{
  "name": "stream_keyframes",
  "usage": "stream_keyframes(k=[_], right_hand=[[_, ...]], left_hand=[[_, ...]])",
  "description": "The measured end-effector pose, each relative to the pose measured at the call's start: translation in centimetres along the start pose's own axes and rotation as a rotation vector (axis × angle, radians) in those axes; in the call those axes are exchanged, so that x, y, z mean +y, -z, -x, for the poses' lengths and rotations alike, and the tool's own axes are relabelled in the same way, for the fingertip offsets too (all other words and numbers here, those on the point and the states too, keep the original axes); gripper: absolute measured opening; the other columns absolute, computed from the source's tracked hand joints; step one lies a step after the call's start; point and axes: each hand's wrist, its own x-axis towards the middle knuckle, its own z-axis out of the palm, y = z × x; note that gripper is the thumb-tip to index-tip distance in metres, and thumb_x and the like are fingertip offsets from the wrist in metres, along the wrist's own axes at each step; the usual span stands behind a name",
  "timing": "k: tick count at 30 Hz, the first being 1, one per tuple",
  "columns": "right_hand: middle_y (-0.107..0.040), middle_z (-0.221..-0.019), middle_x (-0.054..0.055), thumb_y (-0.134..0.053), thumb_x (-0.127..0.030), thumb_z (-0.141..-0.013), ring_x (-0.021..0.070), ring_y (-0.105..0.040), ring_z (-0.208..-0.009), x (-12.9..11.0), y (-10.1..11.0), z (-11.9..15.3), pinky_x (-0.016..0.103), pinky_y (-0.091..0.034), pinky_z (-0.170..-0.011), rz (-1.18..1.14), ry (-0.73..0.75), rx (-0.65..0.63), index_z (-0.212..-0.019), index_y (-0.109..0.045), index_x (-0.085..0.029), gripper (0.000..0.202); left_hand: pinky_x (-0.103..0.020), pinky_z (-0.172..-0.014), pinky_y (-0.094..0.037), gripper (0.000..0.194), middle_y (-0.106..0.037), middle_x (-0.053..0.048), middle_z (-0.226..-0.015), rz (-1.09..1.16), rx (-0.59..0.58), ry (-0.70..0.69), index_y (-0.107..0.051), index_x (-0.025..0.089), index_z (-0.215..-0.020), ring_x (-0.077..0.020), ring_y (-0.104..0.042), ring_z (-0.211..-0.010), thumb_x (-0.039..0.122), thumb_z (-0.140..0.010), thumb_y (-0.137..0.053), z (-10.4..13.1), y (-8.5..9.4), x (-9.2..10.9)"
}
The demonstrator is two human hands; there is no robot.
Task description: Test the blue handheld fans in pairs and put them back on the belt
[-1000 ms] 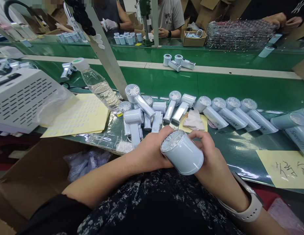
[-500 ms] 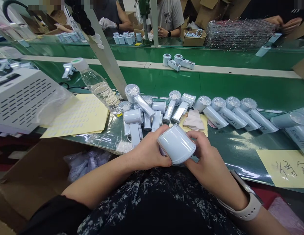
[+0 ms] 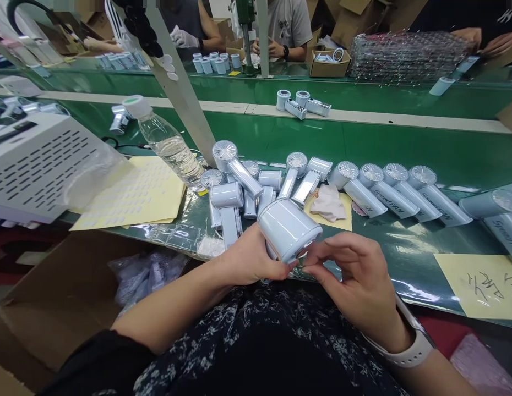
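Left hand (image 3: 250, 258) clamped on fan (image 3: 288, 228), raised over near tabletop (image 3: 404, 258) edge. Right hand (image 3: 355, 280) fingertips pinched together at its underside. Pile of fans (image 3: 239, 190) far-left, row of fans (image 3: 396, 192) right.

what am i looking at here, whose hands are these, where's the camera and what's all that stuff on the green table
The camera sits on a person's head and looks down at that person's own two bare hands; no robot is involved. The left hand grips a pale blue handheld fan by its round head. The right hand, with a white watch on the wrist, has its fingertips at the fan's lower edge. Whether they pinch something small there is too fine to tell.

On the green table lie many more of the same fans, a water bottle, yellow sheets and a white perforated box. Other people work on the far side.
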Motion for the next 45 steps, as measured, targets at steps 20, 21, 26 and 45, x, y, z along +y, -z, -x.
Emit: stream_keyframes(k=[20, 21, 26, 45], right_hand=[[-0.068, -0.082, 0.003, -0.05, 0.007, -0.084, 0.0156, -0.062, -0.072, -1.3, 1.9, -0.3, 0.029, -0.054, -0.062, 0.248, 0.412, -0.165, -0.087, -0.053, -0.022, 0.03], [-0.067, -0.079, 0.002, -0.05, 0.007, -0.083, 0.0149, -0.061, -0.069, -1.4, 1.8, -0.5, 0.028, -0.054, -0.061, 0.238, 0.388, -0.17, -0.085, -0.052, -0.023, 0.03], [-0.066, -0.075, -0.001, -0.049, 0.006, -0.085, 0.0128, -0.061, -0.067, -1.8, 1.8, -0.9, 0.026, -0.053, -0.059, 0.177, 0.3, -0.281, -0.083, -0.05, -0.023, 0.029], [-0.071, -0.086, 0.009, -0.043, -0.004, -0.089, 0.0222, -0.068, -0.081, -2.6, 2.9, -0.1, 0.039, -0.06, -0.074, 0.459, 0.586, -0.33, -0.093, -0.057, -0.021, 0.022]], left_hand=[[-0.026, -0.045, -0.045, 0.07, -0.059, -0.001, -0.056, 0.609, -0.379, 0.066, -0.061, 0.015, -0.102, -0.0156, -0.057, -0.044, 0.078, -0.085, -0.038, 1.6, 0.8, -2.6], [-0.025, -0.042, -0.043, 0.057, -0.058, 0.002, -0.053, 0.654, -0.392, 0.089, -0.058, 0.017, -0.103, -0.0148, -0.055, -0.04, 0.07, -0.089, -0.042, 1.5, 0.6, -3.1], [-0.019, -0.051, -0.041, 0.033, -0.062, 0.003, -0.069, 0.483, -0.331, 0.16, -0.049, 0.02, -0.099, -0.0094, -0.057, -0.054, 0.044, -0.086, -0.068, 1.3, -0.4, -3.0], [-0.028, -0.07, -0.047, 0.008, -0.063, 0.0, -0.079, -0.108, -0.434, 0.056, -0.045, 0.022, -0.093, -0.0134, -0.061, -0.073, 0.026, -0.095, -0.052, 1.6, -0.3, 1.0]])
